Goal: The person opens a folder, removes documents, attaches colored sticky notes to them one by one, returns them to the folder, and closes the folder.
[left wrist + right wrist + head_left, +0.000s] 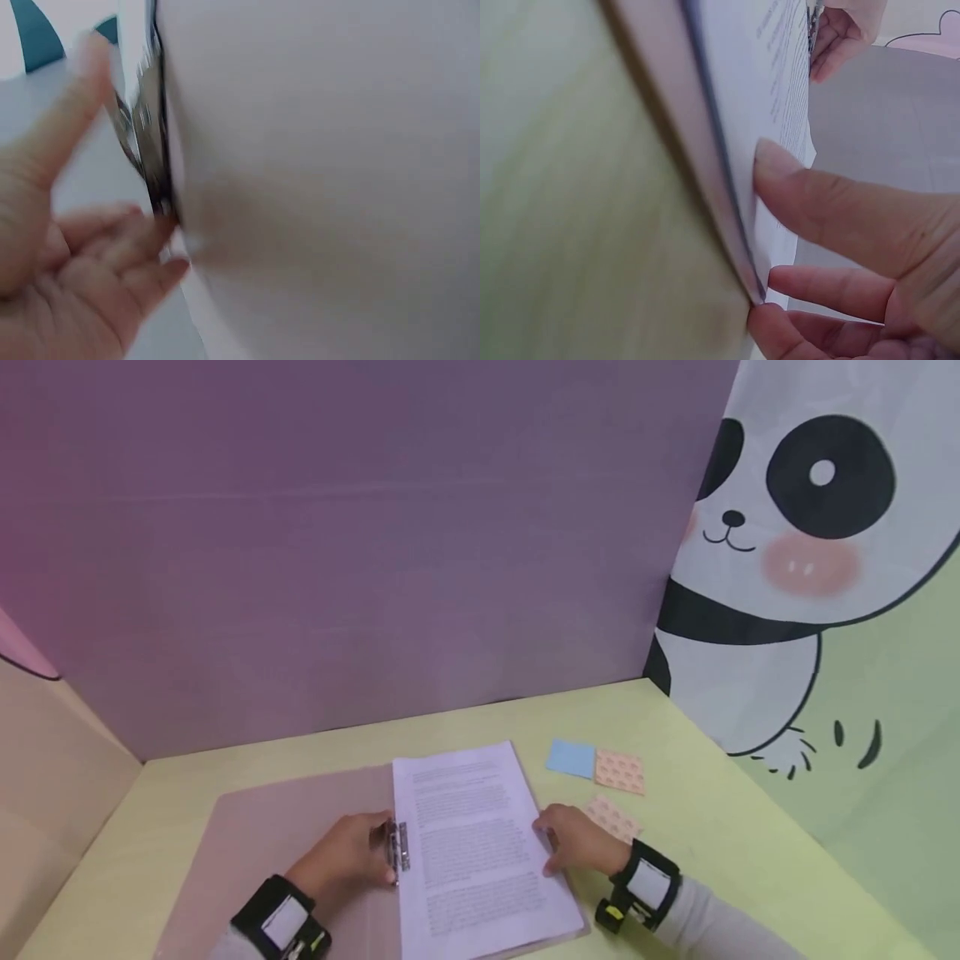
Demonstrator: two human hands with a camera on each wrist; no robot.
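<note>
An open pink folder (pixel 300 810) lies on the table, with a stack of printed sheets (pixel 472 852) on its right half. A metal clip (pixel 403 847) sits at the stack's left edge; its lever (pixel 127 139) stands out from the base. My left hand (pixel 352 852) has thumb and fingers about the clip, fingertips at its lower end in the left wrist view. At the stack's right edge, my right hand (pixel 581 839) pinches the sheets, thumb (pixel 787 161) on the top page and fingertips (pixel 769 326) at the folder's edge.
Right of the folder lie a blue paper square (pixel 572 758) and two patterned pink squares, one (pixel 619 772) beside the blue and another (pixel 611 817) partly behind my right hand. A purple wall (pixel 360 560) rises behind the yellow table (pixel 720 843); a panda-print panel (pixel 795 693) stands right.
</note>
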